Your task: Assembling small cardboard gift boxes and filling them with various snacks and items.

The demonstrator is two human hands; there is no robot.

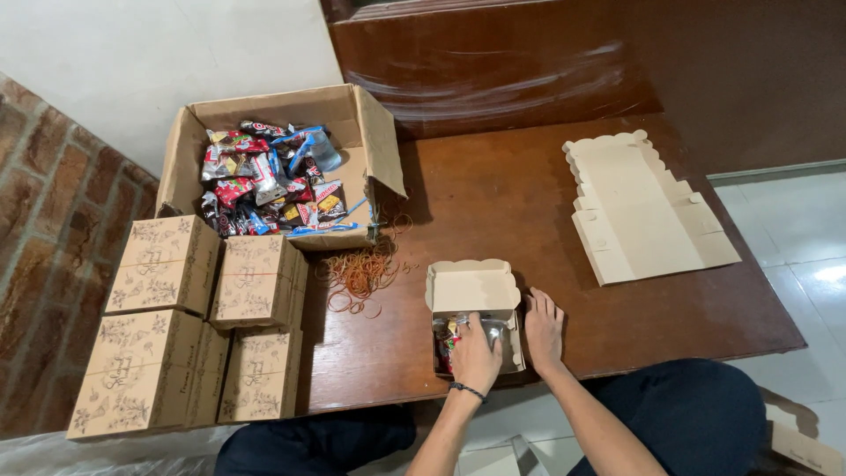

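Two hands are at a small open kraft box (474, 304) on the low wooden table (529, 203). A clear cup is pressed down among the snack packets inside by the left hand (476, 354), fingers curled over it. The box's side is steadied by the flat, empty right hand (544, 328). Filling seems nearly finished; closing would call for the scalloped lid, beyond the fingers, and the rubber bands (359, 273) left of the hands.

Wooden table (493, 203) bears boxes (167, 264), rubber bands (359, 273), flat cardboard (643, 207)

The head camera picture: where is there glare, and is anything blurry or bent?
Head view: a bright streak of glare on the dark wooden panel and a white patch on the floor tiles; the table edges bow slightly, wide-lens; the left hand in the small box looks sharp.
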